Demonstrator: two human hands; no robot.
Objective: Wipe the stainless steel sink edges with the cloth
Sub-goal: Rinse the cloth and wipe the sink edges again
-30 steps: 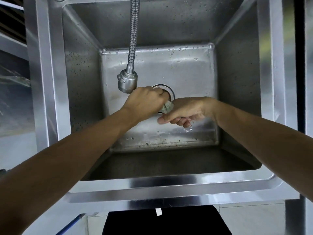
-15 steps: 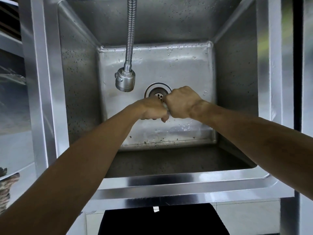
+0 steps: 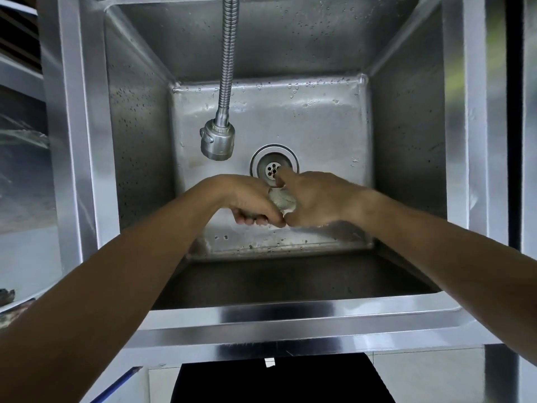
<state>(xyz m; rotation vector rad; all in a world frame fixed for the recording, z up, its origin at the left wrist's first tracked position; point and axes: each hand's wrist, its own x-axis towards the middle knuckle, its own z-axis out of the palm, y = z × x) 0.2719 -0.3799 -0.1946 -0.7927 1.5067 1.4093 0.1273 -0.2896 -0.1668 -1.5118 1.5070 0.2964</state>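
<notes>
Near rim of the sink (image 3: 290, 315) looked untouched as far as I could tell, so the wiping wasn't really underway. Both hands were down over the basin: left hand (image 3: 250, 202) and right hand (image 3: 316, 199) each had a tight grip on a small, greyish, balled-up cloth (image 3: 281, 200), probably wringing it, just short of the drain (image 3: 273, 167).

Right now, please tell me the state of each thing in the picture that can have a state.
cloth: bunched up, gripped between both hands over the basin.
left hand: fingers curled around the cloth.
right hand: grips the cloth, one finger stretched forward.
faucet spray head: hanging on its hose, no water running.
drain: open, no plug.
sink: basin wet with droplets, not filled; front edge not being wiped yet.
</notes>
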